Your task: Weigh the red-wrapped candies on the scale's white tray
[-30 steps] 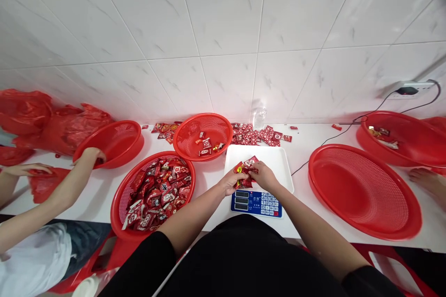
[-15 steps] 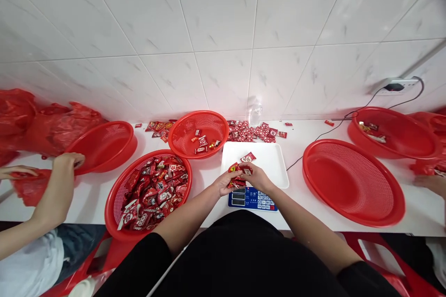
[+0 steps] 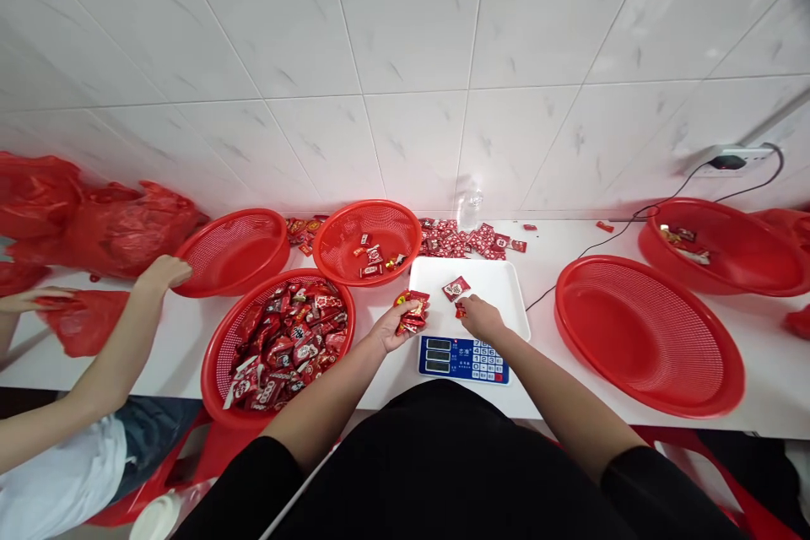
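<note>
A white digital scale [image 3: 510,287] with a blue keypad [image 3: 465,360] stands right in front of me. My left hand [image 3: 392,329] is closed around several red-wrapped snack packets [image 3: 413,314] at the scale's left edge. Over the scale's pan, my right hand [image 3: 479,319] pinches a small red packet [image 3: 461,310] between its fingers. A larger red and white packet [image 3: 455,288] lies on the pan just beyond it. To the left, a red basket [image 3: 212,354] is heaped with red snack packets [image 3: 291,346]. Behind, a smaller red basket [image 3: 329,240] holds several packets and gold-wrapped pieces.
Loose red packets [image 3: 468,238] lie along the wall beside a clear bottle [image 3: 471,207]. Right of the scale stands a red basket [image 3: 645,337], with another basket [image 3: 753,261] behind it. A power cord [image 3: 591,249] crosses the table. At left, a co-worker's hand [image 3: 165,272] touches a basket [image 3: 234,249].
My hands have moved apart; the right has gone over the pan with a small packet, while the left keeps its packets. The co-worker's basket at left has shifted right.
</note>
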`<state>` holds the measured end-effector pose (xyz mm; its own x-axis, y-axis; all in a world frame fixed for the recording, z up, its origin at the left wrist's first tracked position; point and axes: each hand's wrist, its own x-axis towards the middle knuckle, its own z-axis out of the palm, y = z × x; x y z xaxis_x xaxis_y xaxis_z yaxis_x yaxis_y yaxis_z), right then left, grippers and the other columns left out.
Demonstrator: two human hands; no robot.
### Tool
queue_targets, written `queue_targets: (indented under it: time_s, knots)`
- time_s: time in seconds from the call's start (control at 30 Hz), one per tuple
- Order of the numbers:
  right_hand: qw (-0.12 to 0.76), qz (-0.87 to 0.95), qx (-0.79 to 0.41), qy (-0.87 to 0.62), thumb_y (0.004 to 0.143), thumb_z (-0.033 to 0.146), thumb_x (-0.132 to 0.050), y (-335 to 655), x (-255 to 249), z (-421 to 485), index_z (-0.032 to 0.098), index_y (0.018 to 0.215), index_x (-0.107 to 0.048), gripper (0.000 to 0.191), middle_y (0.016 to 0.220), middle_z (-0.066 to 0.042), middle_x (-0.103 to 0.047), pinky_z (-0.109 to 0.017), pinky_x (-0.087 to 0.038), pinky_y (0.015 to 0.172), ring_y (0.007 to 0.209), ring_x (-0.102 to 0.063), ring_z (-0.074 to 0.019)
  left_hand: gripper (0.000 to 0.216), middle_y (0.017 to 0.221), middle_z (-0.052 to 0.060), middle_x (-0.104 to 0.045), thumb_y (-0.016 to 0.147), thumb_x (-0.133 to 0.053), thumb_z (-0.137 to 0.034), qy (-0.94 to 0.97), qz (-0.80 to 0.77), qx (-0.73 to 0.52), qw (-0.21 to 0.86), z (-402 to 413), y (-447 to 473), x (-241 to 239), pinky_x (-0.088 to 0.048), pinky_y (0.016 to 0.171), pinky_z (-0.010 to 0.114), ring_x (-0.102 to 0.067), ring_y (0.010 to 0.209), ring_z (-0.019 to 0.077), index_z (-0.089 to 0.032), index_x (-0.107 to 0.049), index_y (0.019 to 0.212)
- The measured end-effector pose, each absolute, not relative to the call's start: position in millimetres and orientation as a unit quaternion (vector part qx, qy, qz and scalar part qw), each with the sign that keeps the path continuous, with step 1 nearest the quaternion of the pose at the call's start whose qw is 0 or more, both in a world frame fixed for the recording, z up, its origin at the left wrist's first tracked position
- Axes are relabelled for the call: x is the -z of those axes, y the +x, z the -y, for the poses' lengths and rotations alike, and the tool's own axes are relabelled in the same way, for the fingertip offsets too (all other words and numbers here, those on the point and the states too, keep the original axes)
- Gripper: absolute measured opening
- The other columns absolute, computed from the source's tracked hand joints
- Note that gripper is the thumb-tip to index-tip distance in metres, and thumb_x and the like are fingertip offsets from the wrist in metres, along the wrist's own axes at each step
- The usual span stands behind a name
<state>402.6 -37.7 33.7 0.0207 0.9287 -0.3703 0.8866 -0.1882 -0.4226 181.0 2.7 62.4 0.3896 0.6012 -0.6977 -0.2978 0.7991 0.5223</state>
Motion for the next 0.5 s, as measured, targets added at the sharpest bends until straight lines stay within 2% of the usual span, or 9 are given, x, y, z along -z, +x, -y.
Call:
queue_targets:
  time_s: [0.13,0.2,0.27,0.4,0.5]
  knots:
    - [0.023,0.654,-0.266,-0.707,0.088,0.018,-0.050,401.8,-37.7,13.5,0.026,0.146,-0.039,0.059,0.143,-0.012,-0.050,-0.034,-0.045,0.091,0.121,-0.056,-0.0259,0.012,0.094,0.008,-0.076,0.090,-0.059,-0.014,0.167,-0.485,-0.262,0.817,0.9,180.2,-61.0,-0.056,0.071,0.029,-0.070,0.086,0.0185,-0.012,-0.071,0.094]
    - [0.015,0.656,-0.264,-0.707,0.089,0.020,-0.050,404.0,-38.6,0.6,0.026,0.149,-0.034,0.063,0.147,-0.012,-0.046,-0.034,-0.045,0.091,0.124,-0.055,-0.0260,0.014,0.097,0.011,-0.074,0.086,-0.065,-0.015,0.168,-0.487,-0.260,0.817,2.6,181.4,-60.9,-0.058,0.070,0.029,-0.070,0.083,0.0190,-0.010,-0.069,0.098]
    - [0.004,0.655,-0.271,-0.706,0.087,0.023,-0.055,406.7,-38.4,-9.7,0.024,0.146,-0.040,0.061,0.145,-0.013,-0.048,-0.033,-0.046,0.089,0.122,-0.056,-0.0269,0.019,0.098,0.013,-0.073,0.082,-0.069,-0.016,0.170,-0.489,-0.253,0.817,4.1,182.2,-61.3,-0.059,0.068,0.030,-0.070,0.081,0.0194,-0.009,-0.068,0.100]
    - [-0.002,0.642,-0.280,-0.714,0.083,0.029,-0.063,411.0,-37.0,-15.1,0.021,0.126,-0.059,0.044,0.133,-0.014,-0.054,-0.033,-0.048,0.083,0.110,-0.063,-0.0273,0.017,0.098,0.012,-0.072,0.083,-0.068,-0.017,0.178,-0.495,-0.242,0.815,6.9,181.0,-60.4,-0.059,0.068,0.029,-0.070,0.080,0.0192,-0.010,-0.067,0.098]
    - [0.020,0.621,-0.278,-0.733,0.081,0.032,-0.066,413.3,-35.2,-6.8,0.019,0.118,-0.062,0.039,0.133,-0.014,-0.051,-0.032,-0.048,0.081,0.106,-0.064,-0.0265,0.014,0.100,0.012,-0.072,0.085,-0.066,-0.018,0.180,-0.493,-0.241,0.816,8.6,179.3,-58.2,-0.058,0.069,0.029,-0.069,0.083,0.0196,-0.011,-0.068,0.097]
